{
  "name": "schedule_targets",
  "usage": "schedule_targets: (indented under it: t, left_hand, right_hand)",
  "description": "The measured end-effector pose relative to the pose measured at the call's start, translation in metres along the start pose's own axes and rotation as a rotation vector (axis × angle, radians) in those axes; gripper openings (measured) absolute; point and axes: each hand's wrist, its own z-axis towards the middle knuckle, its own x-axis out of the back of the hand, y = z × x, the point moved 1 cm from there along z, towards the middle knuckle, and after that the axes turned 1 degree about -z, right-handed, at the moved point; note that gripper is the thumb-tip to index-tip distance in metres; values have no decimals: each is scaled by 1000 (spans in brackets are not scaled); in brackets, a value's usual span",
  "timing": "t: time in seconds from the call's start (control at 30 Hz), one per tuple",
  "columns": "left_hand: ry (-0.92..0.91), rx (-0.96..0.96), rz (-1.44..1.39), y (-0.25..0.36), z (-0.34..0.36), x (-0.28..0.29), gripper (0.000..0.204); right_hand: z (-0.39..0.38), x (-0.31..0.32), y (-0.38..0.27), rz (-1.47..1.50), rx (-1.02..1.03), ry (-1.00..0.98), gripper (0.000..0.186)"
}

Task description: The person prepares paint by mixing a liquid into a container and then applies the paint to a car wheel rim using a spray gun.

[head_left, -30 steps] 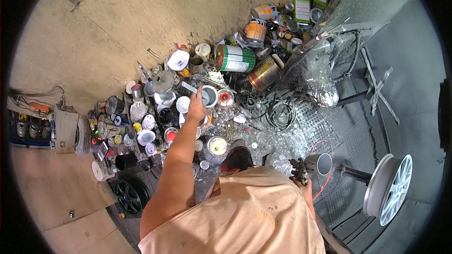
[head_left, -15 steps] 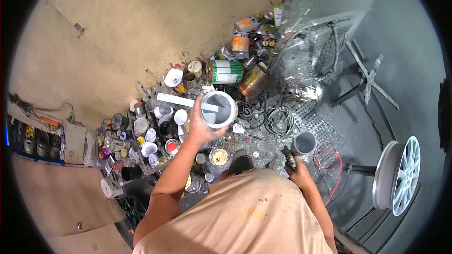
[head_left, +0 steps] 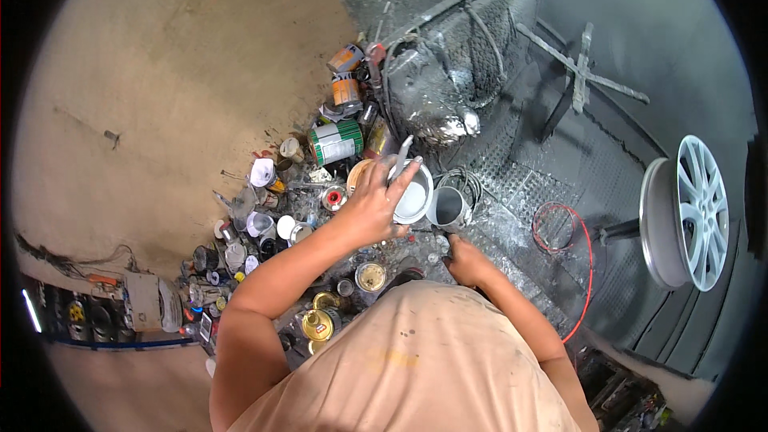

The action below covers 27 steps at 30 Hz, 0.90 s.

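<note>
My left hand is closed on a white cup and has its fingers on a pale flat stick rising over the rim; grey shows inside the cup. Just right of it, the open grey cup of a spray gun stands above my right hand, which grips the gun; the gun's body is mostly hidden. The two cups are close side by side, and I cannot tell whether they touch.
Cluttered paint cans, lids and tubs lie along the wall. A coated covered object stands behind the cups. A silver wheel rim is mounted at right, near a cross-shaped stand and a red hose.
The white cup and the gun's cup have come together near the middle. My left hand has moved right and over the cup, and the stick now stands more upright.
</note>
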Motion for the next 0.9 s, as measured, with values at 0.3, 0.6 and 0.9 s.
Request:
schedule_targets:
  t: [0.3,0.6,0.9]
  left_hand:
    - [-98,-169,148,42,38,-23,123]
    - [-172,-173,247,57,55,-22,117]
    - [-116,-193,350,31,42,-19,117]
  right_hand:
    - [-12,8,29,64,-42,31,45]
    - [-15,20,31,92,4,15,42]
    - [2,13,16,92,43,-23,45]
